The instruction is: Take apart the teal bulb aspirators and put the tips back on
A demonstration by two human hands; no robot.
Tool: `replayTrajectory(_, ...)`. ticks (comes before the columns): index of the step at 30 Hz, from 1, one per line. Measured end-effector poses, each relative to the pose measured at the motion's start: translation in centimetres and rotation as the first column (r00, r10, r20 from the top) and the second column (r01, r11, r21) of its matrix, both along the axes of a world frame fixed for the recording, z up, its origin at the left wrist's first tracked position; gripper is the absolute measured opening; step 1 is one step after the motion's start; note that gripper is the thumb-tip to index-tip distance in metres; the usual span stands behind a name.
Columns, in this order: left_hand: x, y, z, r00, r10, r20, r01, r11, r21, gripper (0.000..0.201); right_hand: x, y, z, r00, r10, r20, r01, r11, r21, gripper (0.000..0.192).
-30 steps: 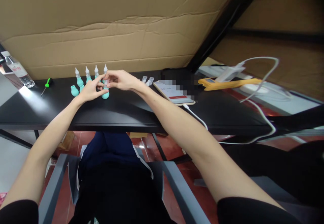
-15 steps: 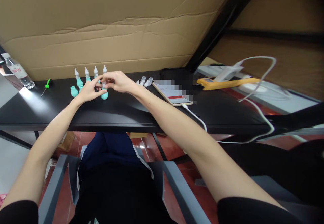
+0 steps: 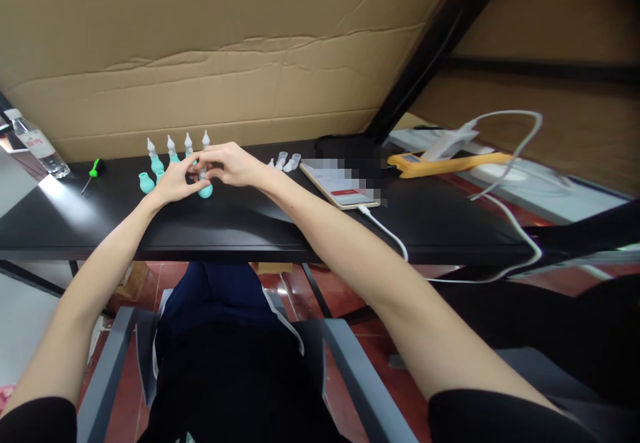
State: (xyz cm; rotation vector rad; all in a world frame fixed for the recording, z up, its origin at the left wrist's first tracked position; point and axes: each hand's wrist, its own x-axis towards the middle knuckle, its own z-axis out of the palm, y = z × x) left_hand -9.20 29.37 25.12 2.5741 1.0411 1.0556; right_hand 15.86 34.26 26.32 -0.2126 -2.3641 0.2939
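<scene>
between the two hands, over the far-left part of the black table [image 3: 260,213], stands a small teal bulb [image 3: 205,190] with a pale nozzle rising from it. the left hand [image 3: 176,179] comes at it from the near-left, its fingers curled in toward the neck; the right hand [image 3: 229,163] reaches across from the right with its fingertips pinched together at the nozzle, just above the bulb. both hands close on this one piece, though how firmly each presses is too small to tell. the piece's long axis runs upright, bulb on the table top and tip upward, so it lies straight below the right fingertips and just to the right of the left palm; both hands are equally near.

the bulb looks soft and rubbery, rounded and matte teal; the nozzle is a pale, tapering cone, likely hard plastic. just behind the hands stands a row of four like pieces [image 3: 170,151], upright, tips up. left of the hands lie two bare teal bulbs [image 3: 147,182] without nozzles. right of the right wrist lie a few loose pale nozzles [image 3: 283,161], and beyond them a phone [image 3: 341,188] with a white cable. far left are a green-handled screwdriver [image 3: 92,171] and a water bottle [image 3: 35,146]; a wall of creased cardboard [image 3: 225,63] rises behind.
</scene>
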Motion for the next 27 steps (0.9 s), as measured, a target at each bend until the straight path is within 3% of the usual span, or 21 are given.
replayTrajectory(6, -0.1, 0.1, 0.0, 1.0, 0.004, 0.014, -0.004, 1.0, -0.018, 0.078, 0.6, -1.3, 1.1, 1.0, -0.026, 0.009, 0.028, 0.987, -0.161, 0.013)
replayTrajectory(10, -0.1, 0.1, -0.1, 1.0, 0.003, 0.007, -0.002, 1.0, -0.03, 0.076, 0.5, -1.5, 1.3, 0.998, -0.059, 0.0, 0.057, 0.969, -0.239, 0.034)
replayTrajectory(16, -0.3, 0.3, -0.2, 1.0, -0.01, 0.014, 0.011, 0.998, -0.054, 0.084, 0.3, -1.4, 0.9, 0.999, -0.036, -0.029, 0.022, 0.922, -0.387, 0.041)
replayTrajectory(22, -0.3, 0.3, -0.3, 0.999, -0.028, 0.02, 0.03, 0.996, -0.088, 0.094, 0.7, -1.4, 0.9, 0.999, -0.016, -0.032, 0.001, 0.909, -0.417, 0.056)
replayTrajectory(27, -0.2, 0.2, -0.2, 1.0, -0.025, 0.004, 0.025, 0.995, -0.091, 0.095, 0.7, -1.4, 1.1, 1.0, -0.019, -0.005, 0.015, 0.898, -0.439, 0.05)
